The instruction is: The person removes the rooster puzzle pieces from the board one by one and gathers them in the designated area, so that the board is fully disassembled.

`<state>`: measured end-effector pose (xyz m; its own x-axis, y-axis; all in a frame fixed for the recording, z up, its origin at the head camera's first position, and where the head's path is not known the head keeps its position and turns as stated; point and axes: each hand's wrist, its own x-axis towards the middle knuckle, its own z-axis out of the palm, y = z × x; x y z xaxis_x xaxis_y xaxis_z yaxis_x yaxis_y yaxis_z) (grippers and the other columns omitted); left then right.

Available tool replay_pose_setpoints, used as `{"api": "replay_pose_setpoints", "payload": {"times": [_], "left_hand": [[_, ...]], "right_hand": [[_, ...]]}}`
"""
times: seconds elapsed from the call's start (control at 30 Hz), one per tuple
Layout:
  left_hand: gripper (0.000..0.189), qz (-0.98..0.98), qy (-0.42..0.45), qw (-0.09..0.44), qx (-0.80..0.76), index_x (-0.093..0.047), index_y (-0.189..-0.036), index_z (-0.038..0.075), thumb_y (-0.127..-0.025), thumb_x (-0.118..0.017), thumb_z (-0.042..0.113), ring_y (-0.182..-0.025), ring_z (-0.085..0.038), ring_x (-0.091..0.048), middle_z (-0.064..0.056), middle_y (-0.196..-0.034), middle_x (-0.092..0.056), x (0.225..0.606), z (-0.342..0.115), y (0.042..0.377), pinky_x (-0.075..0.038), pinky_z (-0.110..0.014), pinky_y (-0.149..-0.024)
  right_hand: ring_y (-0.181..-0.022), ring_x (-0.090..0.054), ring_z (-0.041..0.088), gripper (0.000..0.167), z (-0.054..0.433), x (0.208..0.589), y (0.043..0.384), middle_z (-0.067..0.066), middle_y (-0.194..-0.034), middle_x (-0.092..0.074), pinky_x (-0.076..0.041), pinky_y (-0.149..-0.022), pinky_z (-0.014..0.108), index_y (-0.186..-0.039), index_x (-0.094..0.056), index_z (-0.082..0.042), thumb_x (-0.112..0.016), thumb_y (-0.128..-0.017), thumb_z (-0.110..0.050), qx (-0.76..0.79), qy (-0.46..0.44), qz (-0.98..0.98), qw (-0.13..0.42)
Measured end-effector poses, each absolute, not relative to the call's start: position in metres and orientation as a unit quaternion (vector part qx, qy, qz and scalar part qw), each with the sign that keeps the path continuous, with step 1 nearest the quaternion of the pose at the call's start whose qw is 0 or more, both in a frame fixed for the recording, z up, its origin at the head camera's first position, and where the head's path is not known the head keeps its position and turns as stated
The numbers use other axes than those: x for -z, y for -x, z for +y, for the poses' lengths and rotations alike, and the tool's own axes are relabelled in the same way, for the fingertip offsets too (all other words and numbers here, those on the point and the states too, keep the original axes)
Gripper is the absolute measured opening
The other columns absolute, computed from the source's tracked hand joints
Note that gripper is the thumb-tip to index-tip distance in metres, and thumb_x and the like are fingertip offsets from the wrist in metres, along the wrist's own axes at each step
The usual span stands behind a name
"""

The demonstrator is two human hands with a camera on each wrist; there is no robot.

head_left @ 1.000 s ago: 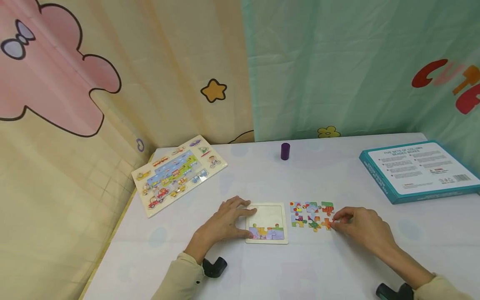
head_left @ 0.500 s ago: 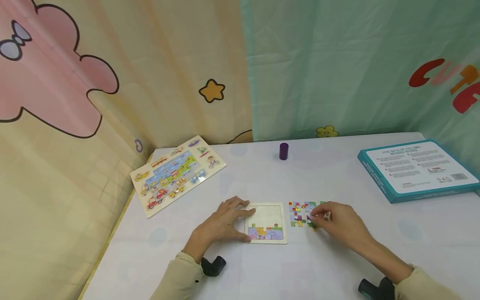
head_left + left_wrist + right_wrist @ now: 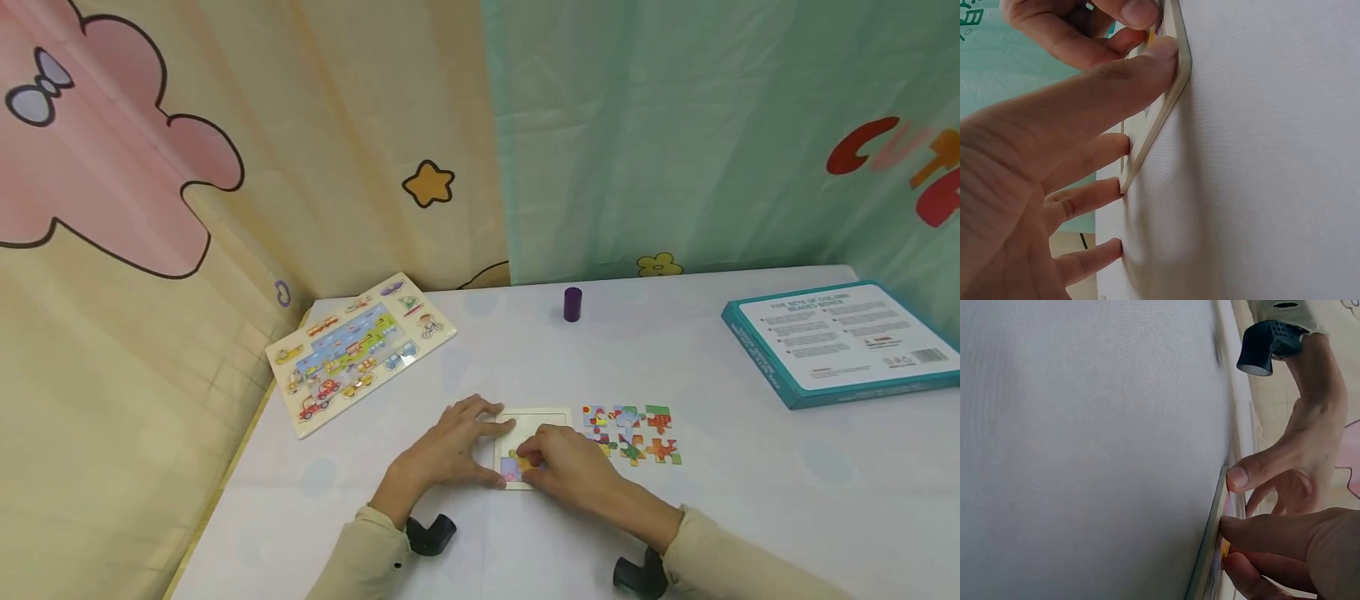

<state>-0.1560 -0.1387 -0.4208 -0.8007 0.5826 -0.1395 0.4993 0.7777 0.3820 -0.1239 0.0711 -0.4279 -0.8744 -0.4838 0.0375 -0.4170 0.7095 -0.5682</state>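
Note:
A small wooden puzzle tray (image 3: 536, 413) lies on the table, with purple and yellow jigsaw pieces (image 3: 512, 468) along its near row. My left hand (image 3: 453, 446) is spread at the tray's left side. In the left wrist view its thumb (image 3: 1147, 65) rests on the tray edge and its other fingertips line the side. My right hand (image 3: 573, 467) is over the near row, partly hiding it. In the right wrist view an orange puzzle piece (image 3: 1225, 547) shows between its curled thumb and fingers. Loose jigsaw pieces (image 3: 630, 417) lie in two rows right of the tray.
A larger vehicle-picture puzzle board (image 3: 360, 350) lies at the back left. A dark purple cylinder (image 3: 572, 305) stands near the table's far edge. At the right lies a teal and white flat box (image 3: 847, 342). Printed curtains (image 3: 637, 125) hang behind.
My right hand has moved left, from the right end of the loose pieces across them to the near row of the tray. My left hand has stayed at the tray's left side.

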Motion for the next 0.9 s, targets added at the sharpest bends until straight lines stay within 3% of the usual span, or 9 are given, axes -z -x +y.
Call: {"api": "replay_pose_setpoints", "payload": {"times": [0.43,0.9], "left_hand": [[0.079,0.935,-0.285,0.129,-0.168,-0.058,-0.139,0.022,-0.069,-0.087,0.045,-0.137,-0.028,-0.035,-0.002,-0.146,-0.045,0.4167,-0.137,0.1557,-0.022,-0.049,-0.117],[0.079,0.936,-0.279,0.133,-0.17,-0.059,-0.138,0.021,-0.068,-0.088,0.044,-0.138,-0.029,-0.034,-0.003,-0.146,-0.045,0.417,-0.136,0.155,-0.022,-0.05,-0.117]], "right_hand": [[-0.069,-0.051,0.009,0.016,0.0625,0.4253,0.1259,-0.005,-0.075,-0.058,-0.045,-0.061,0.025,-0.089,-0.074,-0.006,-0.078,-0.074,-0.001,0.335,0.215,0.915,0.071],[-0.068,-0.052,0.008,0.017,0.0606,0.4274,0.125,-0.004,-0.073,-0.061,-0.045,-0.059,0.022,-0.084,-0.073,-0.006,-0.081,-0.07,0.0,0.362,0.204,0.908,0.049]]}}
